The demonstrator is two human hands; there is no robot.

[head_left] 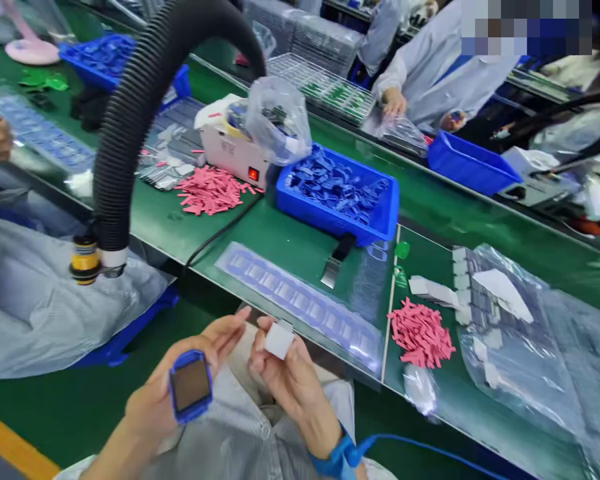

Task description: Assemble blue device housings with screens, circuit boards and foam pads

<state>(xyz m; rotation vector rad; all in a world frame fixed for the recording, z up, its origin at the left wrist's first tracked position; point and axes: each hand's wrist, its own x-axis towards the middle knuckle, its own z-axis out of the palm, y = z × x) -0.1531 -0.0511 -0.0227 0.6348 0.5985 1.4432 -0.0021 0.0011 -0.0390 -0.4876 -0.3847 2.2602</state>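
My left hand (163,393) holds a small blue-framed device (191,387) with a dark brown square face, gripped between thumb and fingers. My right hand (285,383) pinches a small white square pad (279,339) in its fingertips, a short way from the device. A blue wrist strap (341,457) circles my right wrist, and its blue cord (420,448) runs off to the right. Just beyond my hands, a transparent blister tray (300,307) lies on the green bench. Neither hand touches it.
A blue crate of blue parts (337,193) and pink strip piles (421,333) sit on the bench, beside a plastic bag of white pieces (510,320). A black corrugated hose (130,120) arches overhead. A co-worker's hand (394,101) works across the belt.
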